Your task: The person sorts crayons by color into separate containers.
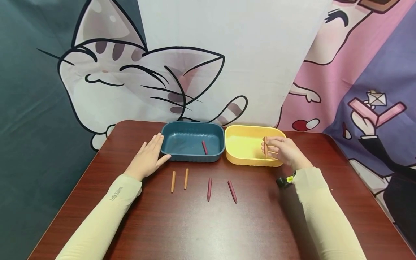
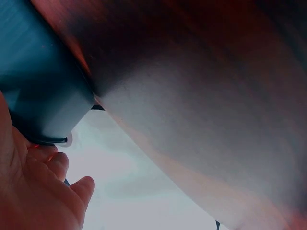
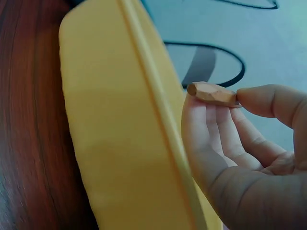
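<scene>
My right hand (image 1: 286,151) pinches an orange-brown crayon (image 1: 265,146) between thumb and fingers, holding it over the right part of the yellow bin (image 1: 237,159). In the right wrist view, the crayon's (image 3: 216,94) faceted side and blunt end show above the bin's rim. My left hand (image 1: 145,156) has its fingers extended at the left end of the blue bin (image 1: 191,157), with the fingertips and thumb right at its wall. Inside the blue bin lies one dark red crayon (image 1: 204,147).
Two orange-brown crayons, a left one (image 1: 173,181) and a right one (image 1: 186,179), lie before the blue bin. Farther right are two dark red crayons (image 1: 209,189) on the brown table (image 1: 195,231). A cartoon-printed cloth (image 1: 260,65) hangs behind the table.
</scene>
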### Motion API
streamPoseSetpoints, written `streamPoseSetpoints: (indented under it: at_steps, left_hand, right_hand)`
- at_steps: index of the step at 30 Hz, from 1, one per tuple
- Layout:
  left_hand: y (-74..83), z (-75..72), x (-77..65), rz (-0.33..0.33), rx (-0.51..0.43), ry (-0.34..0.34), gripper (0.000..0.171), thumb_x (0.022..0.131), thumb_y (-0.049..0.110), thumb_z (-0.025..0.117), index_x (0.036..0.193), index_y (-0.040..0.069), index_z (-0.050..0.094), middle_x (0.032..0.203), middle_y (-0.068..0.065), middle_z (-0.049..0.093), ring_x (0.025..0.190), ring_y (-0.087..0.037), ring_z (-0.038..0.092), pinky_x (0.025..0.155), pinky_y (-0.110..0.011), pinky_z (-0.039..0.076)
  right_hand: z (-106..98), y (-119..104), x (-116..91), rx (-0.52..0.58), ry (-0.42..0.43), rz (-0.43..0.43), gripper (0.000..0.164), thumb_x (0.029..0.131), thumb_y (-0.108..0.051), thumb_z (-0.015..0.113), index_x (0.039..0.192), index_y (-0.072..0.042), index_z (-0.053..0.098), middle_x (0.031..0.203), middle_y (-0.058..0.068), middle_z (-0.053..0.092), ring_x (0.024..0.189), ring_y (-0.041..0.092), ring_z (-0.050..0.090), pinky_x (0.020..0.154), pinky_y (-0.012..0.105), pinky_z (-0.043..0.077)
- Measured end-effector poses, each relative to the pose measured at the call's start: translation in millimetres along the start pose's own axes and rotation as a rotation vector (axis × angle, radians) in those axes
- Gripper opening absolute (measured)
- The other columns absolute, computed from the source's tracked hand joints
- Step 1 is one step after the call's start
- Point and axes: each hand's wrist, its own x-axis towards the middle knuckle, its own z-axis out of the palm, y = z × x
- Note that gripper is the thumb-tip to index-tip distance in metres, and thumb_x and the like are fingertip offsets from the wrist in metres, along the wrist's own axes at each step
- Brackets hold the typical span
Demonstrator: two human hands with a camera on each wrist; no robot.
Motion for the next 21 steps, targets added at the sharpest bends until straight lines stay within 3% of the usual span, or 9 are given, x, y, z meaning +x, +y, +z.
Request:
streamPoseSetpoints:
  at_steps: [7, 13, 21]
  left_hand:
    - [-0.4, 1.9, -0.6, 0.003, 0.002, 0.005, 0.086, 0.104, 0.051, 0.05, 0.16, -0.004, 0.016, 0.168, -0.02, 0.013, 0.155, -0.035, 0.011, 0.121, -0.06, 0.013]
    - [-1.2, 2.0, 0.6, 0.007, 0.009, 0.012, 0.085, 0.104, 0.051, 0.05, 0.16, -0.004, 0.016, 0.168, -0.02, 0.014, 0.155, -0.036, 0.012, 0.121, -0.06, 0.014]
    - [-2.0, 2.7, 1.5, 0.004, 0.011, 0.011, 0.086, 0.104, 0.052, 0.05, 0.16, -0.003, 0.016, 0.167, -0.02, 0.014, 0.155, -0.036, 0.013, 0.121, -0.06, 0.014]
  right_hand:
    - [-10.6, -0.5, 18.8, -0.231, 0.036, 0.039, 0.037, 0.105, -0.016, 0.057, 0.128, 0.012, 0.053, 0.092, 0.003, 0.073, 0.084, 0.013, 0.07, 0.081, 0.027, 0.059]
    - [-10.3, -0.2, 28.3, -0.501, 0.118, 0.037, 0.031, 0.104, -0.013, 0.055, 0.118, 0.014, 0.057, 0.08, 0.004, 0.068, 0.077, 0.015, 0.065, 0.077, 0.028, 0.059]
    - [-5.6, 5.3, 42.0, -0.925, 0.243, -0.017, 0.022, 0.093, -0.007, 0.059, 0.099, 0.012, 0.068, 0.081, 0.01, 0.066, 0.072, 0.016, 0.061, 0.065, 0.027, 0.058]
